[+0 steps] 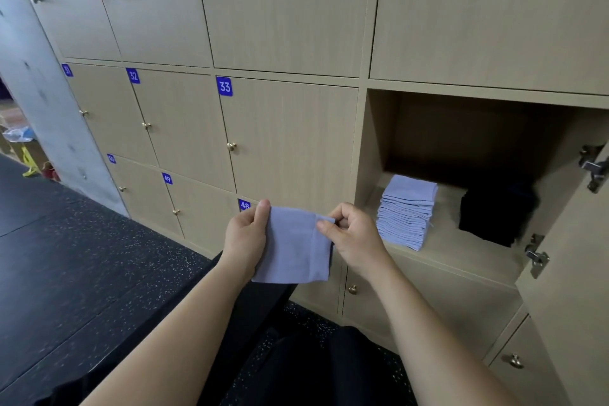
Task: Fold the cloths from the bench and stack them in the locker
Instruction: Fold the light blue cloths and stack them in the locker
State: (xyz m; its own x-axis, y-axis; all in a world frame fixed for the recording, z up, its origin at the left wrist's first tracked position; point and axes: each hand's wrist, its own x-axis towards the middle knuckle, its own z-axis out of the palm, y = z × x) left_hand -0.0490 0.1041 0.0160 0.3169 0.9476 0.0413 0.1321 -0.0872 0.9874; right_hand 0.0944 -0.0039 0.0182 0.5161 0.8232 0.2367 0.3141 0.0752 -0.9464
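White numbers stand on blue tags at the top left corners of locker doors. Just behind the left hand [245,236] gripping the cloth [293,244] is tag 48 [245,205]. Up-left of that grip is tag 49 [167,178], well above it tag 33 [224,86], and farther left tag 32 [133,76].

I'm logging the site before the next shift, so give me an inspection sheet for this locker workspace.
Surface: open locker shelf, pale wood, carrying two piles side by side.
Job's things: folded blue cloth held in front of the lockers; stack of blue cloths on the shelf's left part.
Clutter: dark pile right of the stack, contents unclear.
Hands: left hand grips the cloth's left edge; right hand pinches its upper right corner.
Cables: nothing seen.
Surroundings: closed numbered lockers, such as locker 33; open door at right; dark speckled floor; yellow object far left.
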